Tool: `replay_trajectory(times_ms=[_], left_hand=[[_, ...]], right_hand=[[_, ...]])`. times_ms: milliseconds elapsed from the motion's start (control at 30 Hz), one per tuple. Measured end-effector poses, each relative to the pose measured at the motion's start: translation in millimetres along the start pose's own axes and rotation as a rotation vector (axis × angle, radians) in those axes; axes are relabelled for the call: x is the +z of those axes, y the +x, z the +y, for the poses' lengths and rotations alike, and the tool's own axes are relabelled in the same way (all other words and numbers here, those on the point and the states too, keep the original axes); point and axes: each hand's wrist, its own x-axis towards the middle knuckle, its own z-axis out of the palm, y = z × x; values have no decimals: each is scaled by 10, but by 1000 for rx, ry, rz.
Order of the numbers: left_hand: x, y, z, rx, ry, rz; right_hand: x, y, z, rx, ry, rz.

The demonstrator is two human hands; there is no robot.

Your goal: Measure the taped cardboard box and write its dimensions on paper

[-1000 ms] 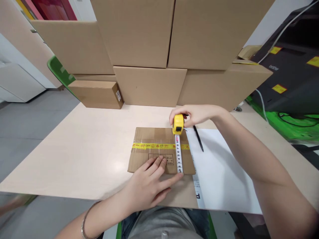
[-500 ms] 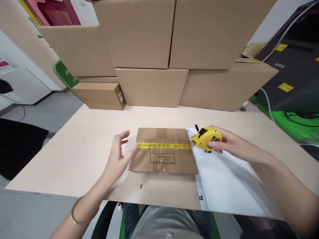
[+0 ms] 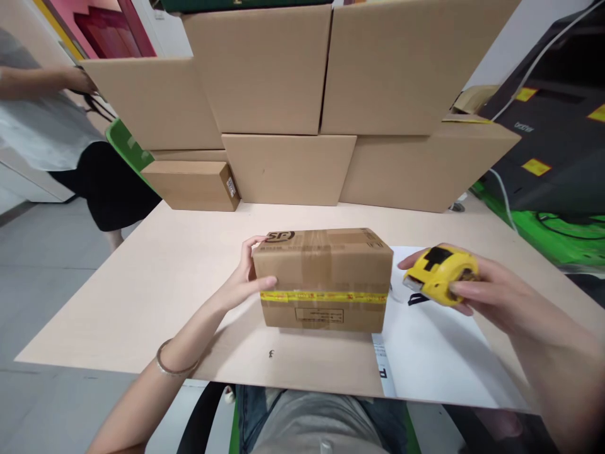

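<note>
My left hand (image 3: 250, 272) grips a brown cardboard box (image 3: 326, 268) by its left end, thumb on the near face and fingers round the far top edge. The box stands tilted, so its top with black lettering and its side both show. A yellow printed tape (image 3: 326, 296) runs across that side. In my right hand (image 3: 482, 284) is a yellow and black tape measure (image 3: 442, 274), held above a white sheet (image 3: 439, 359) to the right of the box. A black object (image 3: 418, 299), partly hidden beneath the tape measure, lies on the sheet.
Large stacked cartons (image 3: 288, 167) wall off the back of the table (image 3: 118, 284). A smaller box (image 3: 189, 186) stands at the back left. Another person (image 3: 51, 126) stands beyond the left edge. A dark machine (image 3: 548, 139) is at the right on a green surface.
My left hand has taken hold of the box, which has tipped up from lying flat. My right hand moved right with the tape measure. A person came into view at left.
</note>
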Motion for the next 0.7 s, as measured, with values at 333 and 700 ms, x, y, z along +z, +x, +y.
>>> replay_trajectory(times_ms=[333,700], left_hand=[[114,-237,-436,311,59,-38],[53,-215,-665,460,137,-19]], right_hand=[[739,749,-1044,-310,-421,-176],[1085,1021,-1093,-345,-607,-291]])
